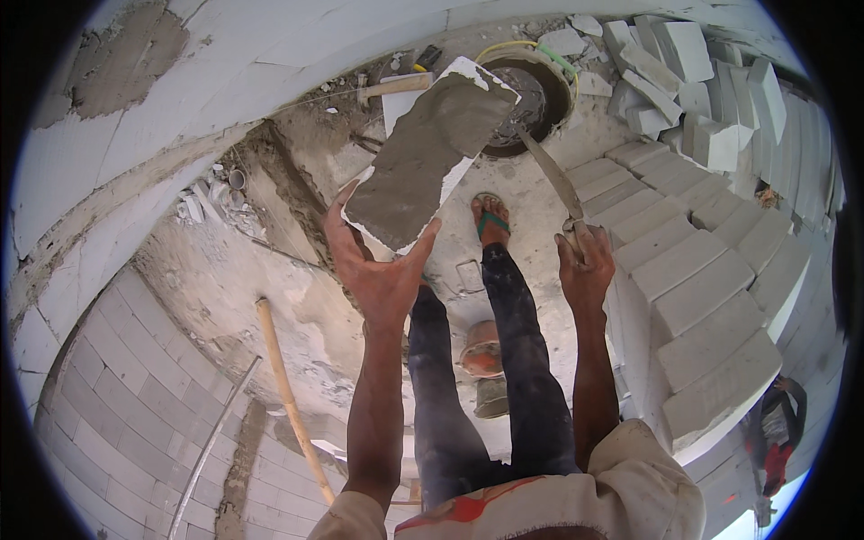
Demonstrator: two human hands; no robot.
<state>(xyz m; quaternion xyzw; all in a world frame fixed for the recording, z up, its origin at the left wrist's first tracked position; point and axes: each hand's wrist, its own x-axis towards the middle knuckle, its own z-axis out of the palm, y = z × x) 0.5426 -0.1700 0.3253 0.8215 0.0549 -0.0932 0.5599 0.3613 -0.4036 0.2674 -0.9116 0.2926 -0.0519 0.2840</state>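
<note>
My left hand grips the near end of a white block, thumb on one side and fingers on the other. Grey wet mortar coats most of the block's upper face, leaving bare white edges. In my right hand is the handle of a trowel. Its long, mortar-smeared blade points up and left, toward a round tub of wet grey mix. The block's far end overlaps the tub's left side in view.
Pale blocks are stacked along the right, with loose blocks heaped behind. A hammer lies near the left wall. A wooden pole and a metal bar lean at lower left. Buckets stand behind my legs. Another person is at far right.
</note>
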